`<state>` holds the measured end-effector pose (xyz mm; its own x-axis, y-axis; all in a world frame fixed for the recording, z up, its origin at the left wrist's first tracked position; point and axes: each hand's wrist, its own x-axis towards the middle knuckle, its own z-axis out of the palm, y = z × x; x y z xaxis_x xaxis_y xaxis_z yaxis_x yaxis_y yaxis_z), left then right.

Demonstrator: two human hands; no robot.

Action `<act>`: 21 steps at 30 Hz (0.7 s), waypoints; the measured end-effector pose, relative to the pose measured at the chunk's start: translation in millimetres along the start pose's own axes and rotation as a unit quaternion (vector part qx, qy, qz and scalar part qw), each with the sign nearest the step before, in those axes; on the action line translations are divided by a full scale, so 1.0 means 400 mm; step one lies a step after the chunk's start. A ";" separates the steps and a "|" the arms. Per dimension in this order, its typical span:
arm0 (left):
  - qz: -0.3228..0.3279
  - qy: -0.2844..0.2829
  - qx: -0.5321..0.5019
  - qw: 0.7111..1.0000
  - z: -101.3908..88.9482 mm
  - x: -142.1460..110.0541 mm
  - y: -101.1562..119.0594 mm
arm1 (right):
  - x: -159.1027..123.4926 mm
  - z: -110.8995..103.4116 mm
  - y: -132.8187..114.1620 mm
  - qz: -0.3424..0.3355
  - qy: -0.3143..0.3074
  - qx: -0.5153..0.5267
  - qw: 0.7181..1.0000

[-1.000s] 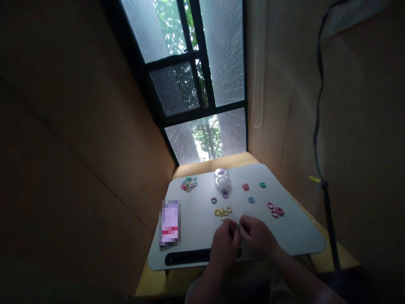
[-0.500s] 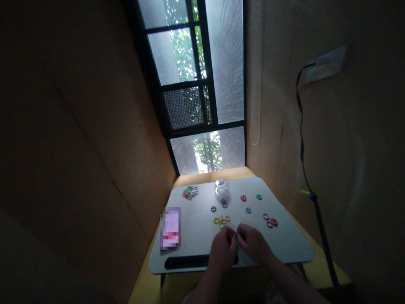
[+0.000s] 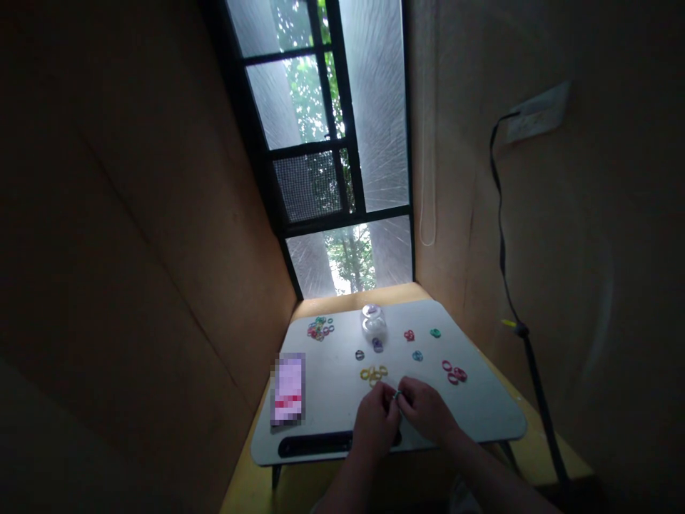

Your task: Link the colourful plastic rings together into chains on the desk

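My left hand (image 3: 377,417) and my right hand (image 3: 424,407) meet above the near middle of the white table (image 3: 326,403). Their fingertips pinch a small greenish elastic band (image 3: 397,394) between them, mostly hidden by the fingers. Just beyond my left hand lies a group of yellow bands (image 3: 373,374). Pink-red bands (image 3: 454,371) are to the right of my right hand. Farther back sit small clusters: blue bands (image 3: 417,355), red bands (image 3: 409,335), green bands (image 3: 435,333), dark bands (image 3: 359,355) and purple bands (image 3: 377,345).
A clear plastic container (image 3: 373,325) stands at the table's back middle. A mixed pile of coloured bands (image 3: 320,328) lies back left, and a blurred-out phone-shaped thing (image 3: 287,389) at left. A dark slot (image 3: 313,444) runs along the front edge. A black cable (image 3: 501,235) hangs on the right wall.
The view has shifted slightly. Both hands stay together at the same spot, and a bit more of the greenish band shows between the fingertips.
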<state>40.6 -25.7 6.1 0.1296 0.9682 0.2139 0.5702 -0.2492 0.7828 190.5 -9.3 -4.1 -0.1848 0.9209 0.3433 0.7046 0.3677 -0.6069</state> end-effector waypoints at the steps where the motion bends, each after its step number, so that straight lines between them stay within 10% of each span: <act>1: -0.001 0.000 0.003 1.000 0.000 0.000 -0.001 | 0.000 0.000 0.000 0.003 -0.002 0.001 1.000; 21: 0.001 -0.004 0.017 1.000 0.010 0.000 -0.011 | 0.000 0.007 0.005 0.014 -0.004 -0.003 1.000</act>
<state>41.5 -24.4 0.3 0.1362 0.9680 0.2108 0.5968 -0.2500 0.7624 189.9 -8.2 -7.5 -0.1692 0.9320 0.3205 0.7135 0.3402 -0.6126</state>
